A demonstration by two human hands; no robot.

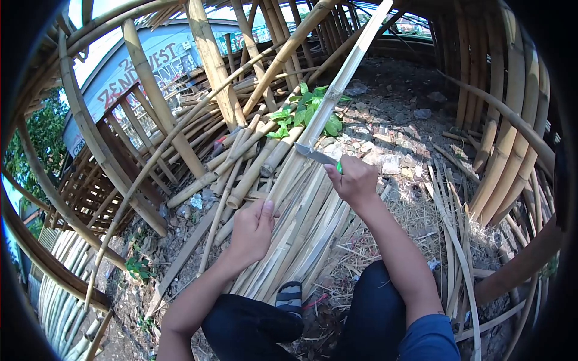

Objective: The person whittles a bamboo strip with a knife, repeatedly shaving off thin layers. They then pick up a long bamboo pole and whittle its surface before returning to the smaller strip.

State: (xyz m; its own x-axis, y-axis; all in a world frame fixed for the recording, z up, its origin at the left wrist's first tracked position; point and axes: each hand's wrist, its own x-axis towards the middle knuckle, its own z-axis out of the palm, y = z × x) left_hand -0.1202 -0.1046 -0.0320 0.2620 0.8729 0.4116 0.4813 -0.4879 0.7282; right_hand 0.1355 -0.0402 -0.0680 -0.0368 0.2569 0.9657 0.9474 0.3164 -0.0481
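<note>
A long split bamboo strip runs from the top of the view down toward my left hand, whose fingers are closed round its lower end. In my right hand is a knife with a bit of green at its handle. The blade lies across the strip, touching it. Below and between my hands, several split bamboo strips lie side by side on the ground, reaching toward my feet.
Upright bamboo poles stand ahead and at the right. Cut bamboo lengths lie to the left of the strips, near a leafy plant. Thin strips lie at the right. A sandal shows between my knees.
</note>
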